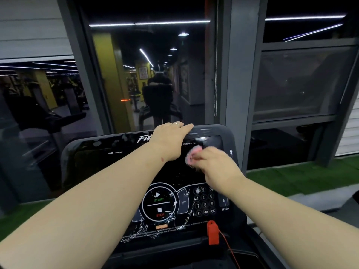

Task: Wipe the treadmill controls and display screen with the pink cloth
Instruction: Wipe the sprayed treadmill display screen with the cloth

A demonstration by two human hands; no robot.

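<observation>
The black treadmill console (101, 164) fills the lower middle, with its dark display screen (213, 141) at the upper right and a START/STOP dial (159, 204) and number keypad (205, 203) below. My left hand (171, 137) rests on the console's top edge, fingers curled over it, a ring on one finger. My right hand (215, 164) grips the pink cloth (191, 156) and presses it against the panel just under the DISTANCE label; the hand is blurred. White streaks of foam or liquid lie across the lower panel.
A red safety key (212, 232) with a thin red cord hangs at the console's lower right. Dark glass windows stand right behind the console, with a grey pillar (236, 74) between them. Green turf (291, 177) covers the floor on both sides.
</observation>
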